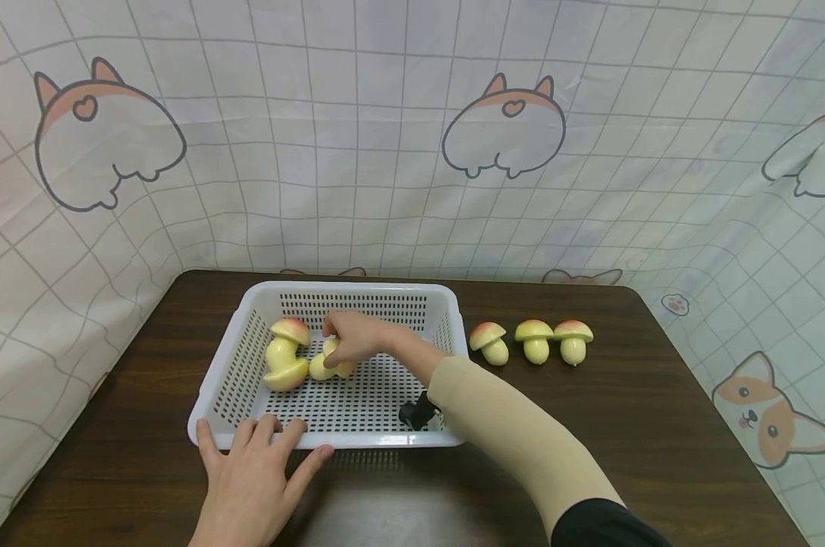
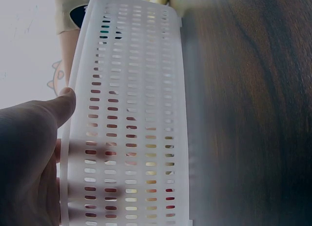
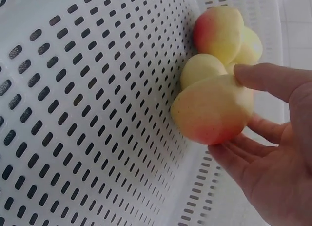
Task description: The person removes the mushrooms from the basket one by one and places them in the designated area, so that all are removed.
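Within right hand (image 1: 358, 334) — mushroom (image 3: 212, 111), stem (image 1: 320, 368) seemingly leftward

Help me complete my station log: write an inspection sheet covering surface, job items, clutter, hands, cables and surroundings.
Surface: dark wood-grain table.
Job's things: white perforated basket on the table; overlapping mushroom-shaped pieces inside, exact count unclear; three loose mushrooms right of the basket.
Clutter: black device by the right sleeve, probably a wrist camera; otherwise nothing seen.
Grippers: bare hands; left hand holds the basket's near rim; right hand, inside the basket, grips one mushroom-shaped piece.
Cables: nothing seen.
Surroundings: pale grid-patterned cloth with cartoon corgis, behind the table and along both sides.
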A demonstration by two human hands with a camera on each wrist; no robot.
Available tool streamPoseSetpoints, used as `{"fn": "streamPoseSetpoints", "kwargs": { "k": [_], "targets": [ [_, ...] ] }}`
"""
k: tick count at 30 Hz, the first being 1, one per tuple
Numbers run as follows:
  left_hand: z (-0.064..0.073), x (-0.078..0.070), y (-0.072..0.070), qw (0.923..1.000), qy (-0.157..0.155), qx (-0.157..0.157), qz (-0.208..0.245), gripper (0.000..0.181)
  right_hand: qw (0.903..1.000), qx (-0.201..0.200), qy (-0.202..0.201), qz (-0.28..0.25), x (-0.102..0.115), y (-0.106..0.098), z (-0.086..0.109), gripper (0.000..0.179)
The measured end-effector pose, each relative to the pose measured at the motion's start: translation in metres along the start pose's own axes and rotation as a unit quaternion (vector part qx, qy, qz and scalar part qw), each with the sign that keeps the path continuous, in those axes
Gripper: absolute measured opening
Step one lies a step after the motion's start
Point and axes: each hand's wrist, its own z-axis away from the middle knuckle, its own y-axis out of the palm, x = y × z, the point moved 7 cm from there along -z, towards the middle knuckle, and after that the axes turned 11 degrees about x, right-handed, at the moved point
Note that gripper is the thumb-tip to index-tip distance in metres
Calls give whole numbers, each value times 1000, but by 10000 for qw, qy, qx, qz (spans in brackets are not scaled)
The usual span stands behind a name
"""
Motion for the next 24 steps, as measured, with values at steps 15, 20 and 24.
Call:
{"fn": "streamPoseSetpoints", "kwargs": {
  "k": [15,20,24],
  "targets": [
    [1,-1,-1,9999,57,-84,65,51,9984,362,155,-400,-5,2,5,37],
    [2,-1,-1,9999,69,-132,59,50,9994,342,105,11,-6,4,3,31],
    [2,-1,-1,9998,80,-162,74,50,9997,233,56,78,-6,3,2,36]
  ]
}}
